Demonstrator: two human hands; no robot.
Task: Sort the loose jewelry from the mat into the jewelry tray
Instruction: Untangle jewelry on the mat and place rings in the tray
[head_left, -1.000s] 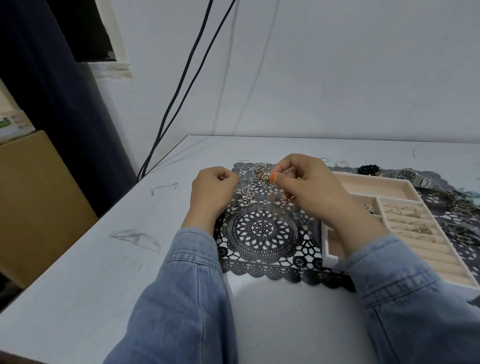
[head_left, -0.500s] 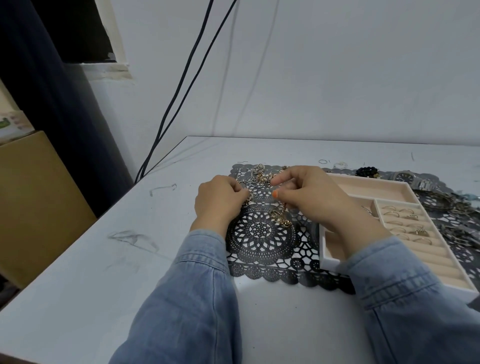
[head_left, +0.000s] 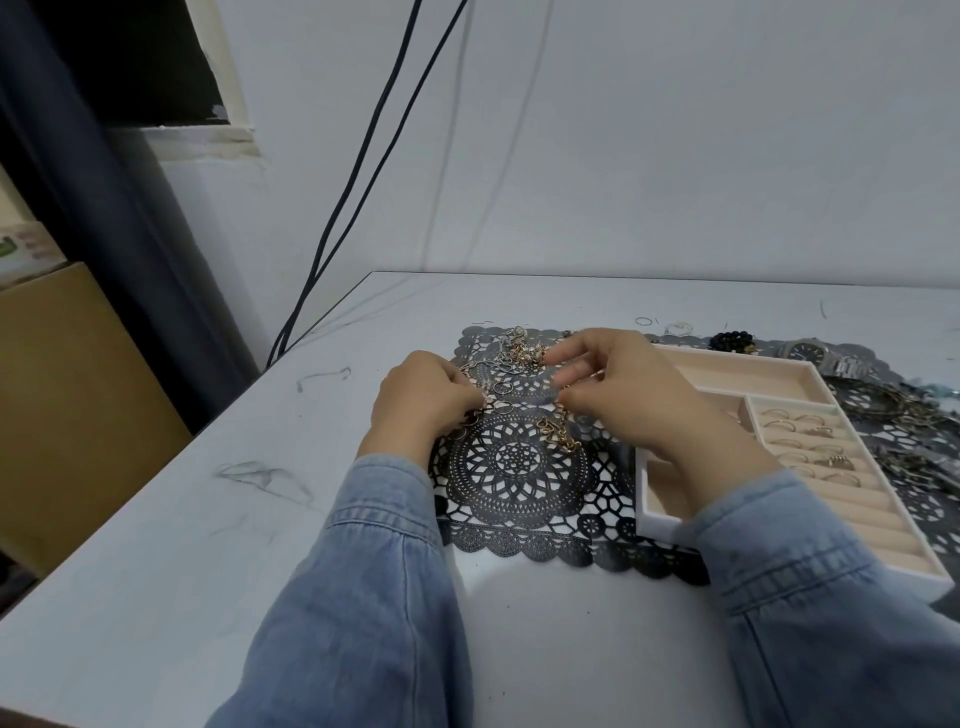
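Observation:
A black lace mat (head_left: 519, 467) lies on the white table, with a tangle of gold and silver jewelry (head_left: 522, 353) at its far edge. My left hand (head_left: 421, 400) has curled fingers pinching gold chain links at its fingertips. My right hand (head_left: 623, 400) pinches the other end of the gold chain (head_left: 558, 436), which trails onto the mat; its upper fingers are blurred. Two small hoops (head_left: 502, 397) lie between the hands. The beige jewelry tray (head_left: 655, 519) sits to the right, partly under my right wrist, with several rings (head_left: 800, 431) in its slotted rows.
Past the tray lie a black bead bracelet (head_left: 732, 340), a metal watch (head_left: 810, 353) and dark bangles (head_left: 872, 400) on a second lace mat. Black cables (head_left: 353, 171) run down the wall. A cardboard box (head_left: 62, 395) stands left of the table edge.
Both hands came down nearer the mat's middle, and the gold chain, which hung lifted from my right fingers, now trails on the mat. My right upper fingers have spread out.

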